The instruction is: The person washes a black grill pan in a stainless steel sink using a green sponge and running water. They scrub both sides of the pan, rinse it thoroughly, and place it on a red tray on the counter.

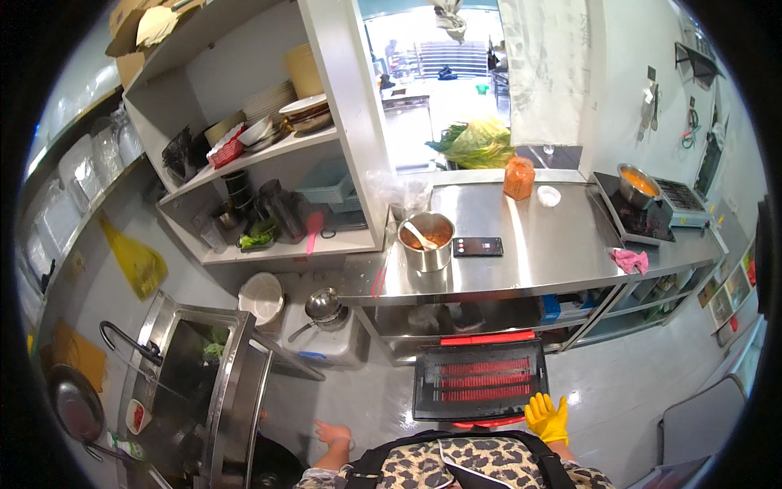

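My left hand (334, 434) is bare, with its fingers apart and nothing in it, held over the floor to the right of the steel sink (229, 391). A yellow rubber glove covers my right hand (545, 417). Its fingers are spread and it holds nothing. Just beyond that glove lies a black slotted plastic tray (431, 385), with red plastic (489, 338) showing through the slots and at its edges. Water seems to run from the black faucet (146, 351) into the sink, where green leaves (215, 348) lie.
The steel counter (476, 275) ahead bears a steel pot (427, 260) with a spoon, a phone (478, 247) and a jar of orange-red food (519, 178). A pan of orange liquid (638, 183) sits on a cooktop at right. Left stand a dish shelf (348, 183) and a lidded bin (342, 348).
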Demonstrator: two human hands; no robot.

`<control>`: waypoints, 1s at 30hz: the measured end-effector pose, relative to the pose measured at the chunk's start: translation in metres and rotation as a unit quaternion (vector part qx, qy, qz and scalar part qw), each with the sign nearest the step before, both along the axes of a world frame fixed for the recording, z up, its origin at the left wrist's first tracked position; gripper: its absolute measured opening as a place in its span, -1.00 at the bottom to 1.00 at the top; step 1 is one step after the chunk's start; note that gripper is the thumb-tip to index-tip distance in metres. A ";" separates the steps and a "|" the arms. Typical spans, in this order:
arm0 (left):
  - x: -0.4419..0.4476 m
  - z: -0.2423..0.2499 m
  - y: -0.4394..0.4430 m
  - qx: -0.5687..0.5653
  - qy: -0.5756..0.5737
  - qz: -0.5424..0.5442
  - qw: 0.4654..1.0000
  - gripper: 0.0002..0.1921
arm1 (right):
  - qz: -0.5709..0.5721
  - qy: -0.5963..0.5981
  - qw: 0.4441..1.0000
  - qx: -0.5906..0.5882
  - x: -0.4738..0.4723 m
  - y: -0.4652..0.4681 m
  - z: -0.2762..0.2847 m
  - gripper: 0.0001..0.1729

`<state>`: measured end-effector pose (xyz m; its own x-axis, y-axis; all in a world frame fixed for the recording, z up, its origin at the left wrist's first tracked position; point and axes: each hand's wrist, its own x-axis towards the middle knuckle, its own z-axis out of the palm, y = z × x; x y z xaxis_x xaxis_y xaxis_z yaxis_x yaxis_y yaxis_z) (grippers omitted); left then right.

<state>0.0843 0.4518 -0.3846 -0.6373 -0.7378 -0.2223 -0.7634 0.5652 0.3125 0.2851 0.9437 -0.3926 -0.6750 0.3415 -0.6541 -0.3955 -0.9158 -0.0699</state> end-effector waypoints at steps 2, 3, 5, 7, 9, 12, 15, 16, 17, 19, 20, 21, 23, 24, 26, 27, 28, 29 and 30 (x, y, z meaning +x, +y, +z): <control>0.003 -0.003 -0.001 0.003 -0.003 0.003 1.000 -0.18 | -0.002 0.045 0.999 -0.020 0.004 0.000 -0.008 -0.30; 0.003 -0.004 -0.003 0.025 -0.014 0.003 1.000 -0.17 | -0.006 0.081 0.996 -0.029 0.009 0.001 -0.013 -0.32; 0.008 -0.008 -0.008 0.060 -0.010 -0.010 0.998 -0.16 | 0.051 0.023 0.990 0.128 0.016 0.001 -0.025 -0.44; 0.013 -0.012 -0.014 0.078 0.003 -0.031 0.996 -0.17 | 0.026 -0.020 0.998 0.056 0.019 -0.001 -0.032 -0.48; 0.016 -0.015 -0.016 -0.004 -0.080 -0.108 0.991 -0.25 | 0.008 -0.109 0.994 -0.010 0.015 -0.003 -0.031 -0.52; 0.023 -0.010 -0.012 0.063 -0.047 0.047 0.996 -0.26 | 0.060 -0.099 0.993 0.015 -0.006 -0.006 -0.015 -0.52; 0.036 0.006 -0.010 0.053 -0.033 0.096 0.993 -0.24 | 0.101 -0.102 0.988 0.048 -0.036 -0.014 0.005 -0.52; 0.041 0.011 -0.012 0.047 -0.027 0.098 0.994 -0.23 | 0.111 -0.101 0.987 0.059 -0.045 -0.018 0.009 -0.52; 0.046 0.015 -0.017 0.050 -0.025 0.109 0.992 -0.22 | 0.118 -0.099 0.986 0.066 -0.053 -0.021 0.013 -0.52; 0.063 0.019 -0.035 0.038 -0.031 0.137 0.989 -0.20 | 0.140 -0.094 0.982 0.079 -0.065 -0.031 0.016 -0.51; 0.073 0.018 -0.046 0.035 -0.039 0.159 0.986 -0.21 | 0.154 -0.093 0.980 0.084 -0.071 -0.035 0.017 -0.51; 0.085 0.015 -0.058 0.028 -0.044 0.178 0.983 -0.21 | 0.165 -0.091 0.978 0.089 -0.077 -0.041 0.018 -0.51; 0.113 0.008 -0.082 0.025 -0.056 0.213 0.975 -0.21 | 0.189 -0.085 0.974 0.095 -0.092 -0.055 0.019 -0.51; 0.127 0.004 -0.096 0.029 -0.059 0.230 0.971 -0.19 | 0.201 -0.079 0.971 0.098 -0.101 -0.064 0.020 -0.51; 0.151 -0.002 -0.118 0.032 -0.074 0.266 0.961 -0.19 | 0.231 -0.066 0.965 0.102 -0.122 -0.087 0.025 -0.51; 0.162 -0.004 -0.130 0.029 -0.075 0.270 0.959 -0.19 | 0.235 -0.066 0.964 0.106 -0.131 -0.100 0.029 -0.51; 0.171 -0.005 -0.142 0.026 -0.077 0.274 0.958 -0.18 | 0.269 -0.052 0.955 0.116 -0.144 -0.116 0.031 -0.50; 0.178 -0.005 -0.152 0.029 -0.079 0.278 0.957 -0.17 | 0.290 -0.035 0.950 0.107 -0.153 -0.131 0.035 -0.50; 0.184 -0.005 -0.162 0.008 -0.059 0.279 0.958 -0.20 | 0.298 -0.035 0.948 0.111 -0.165 -0.149 0.037 -0.50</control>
<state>0.2681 0.2901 -0.3894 -0.1136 -0.9523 -0.2833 -0.9759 0.0535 0.2115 0.1201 0.7943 -0.3553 -0.7491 0.0479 -0.6607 0.1991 -0.9350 -0.2935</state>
